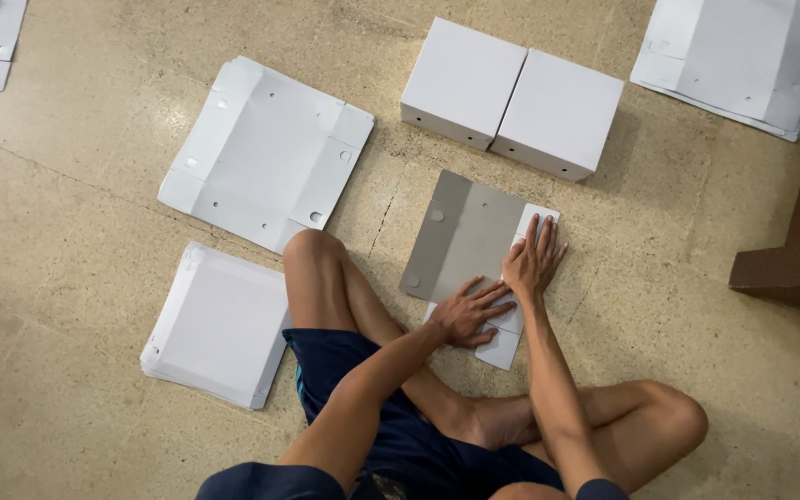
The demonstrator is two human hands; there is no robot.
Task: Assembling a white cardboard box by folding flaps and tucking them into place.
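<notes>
1. Pressing down, your left hand point(468, 313) lies flat, fingers spread, on the near edge of the folded grey card blank point(463, 239).
2. Your right hand point(533, 259) lies flat too, fingers together, on the blank's white flap point(502, 344); neither hand grips anything.
3. That blank rests on the floor point(76, 278) just beyond your crossed legs.
4. Two finished white boxes point(511, 97) sit side by side, touching, just beyond the blank.
5. An unfolded flat sheet point(266, 153) lies left of the blank; a stack of sheets point(219, 324) sits nearer you, left of it.
</notes>
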